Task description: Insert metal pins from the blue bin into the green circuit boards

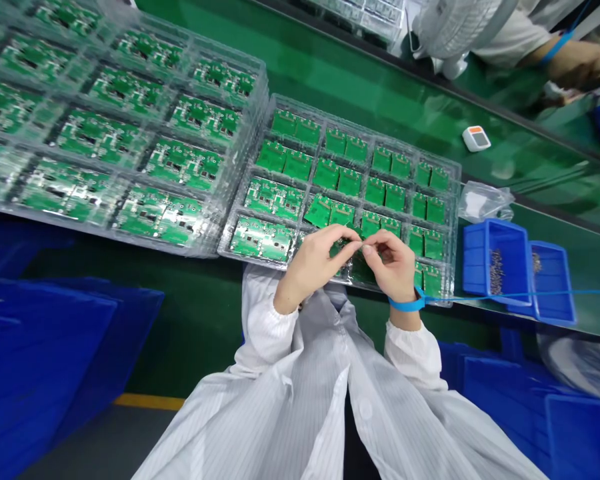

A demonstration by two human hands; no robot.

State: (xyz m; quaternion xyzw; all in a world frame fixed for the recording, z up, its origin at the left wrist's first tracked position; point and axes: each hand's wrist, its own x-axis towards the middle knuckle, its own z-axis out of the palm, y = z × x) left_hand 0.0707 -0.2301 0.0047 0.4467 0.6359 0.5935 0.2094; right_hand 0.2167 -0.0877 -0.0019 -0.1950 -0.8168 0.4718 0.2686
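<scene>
Over the front of a clear plastic tray (pixel 453 233), my left hand (pixel 323 257) and my right hand (pixel 393 263) meet at the fingertips. Both are closed in a pinch; the fingers hide whatever lies between them. Green circuit boards (pixel 329 173) sit in pairs in the tray's compartments. Boards in its two front-left compartments show their chips, while most others lie plain side up with a row of parts along one edge. My hands cover part of the front compartments. A blue wrist strap (pixel 407 303) with a cord is around my right wrist.
At left stands a stack of clear trays (pixel 263 80) filled with circuit boards. To the right are a blue bin (pixel 473 257) of small metal parts, a second blue bin (pixel 555 287), a plastic bag (pixel 485 200) and a small white device (pixel 477 139). A co-worker's hand (pixel 577 63) shows beyond a fan (pixel 453 27).
</scene>
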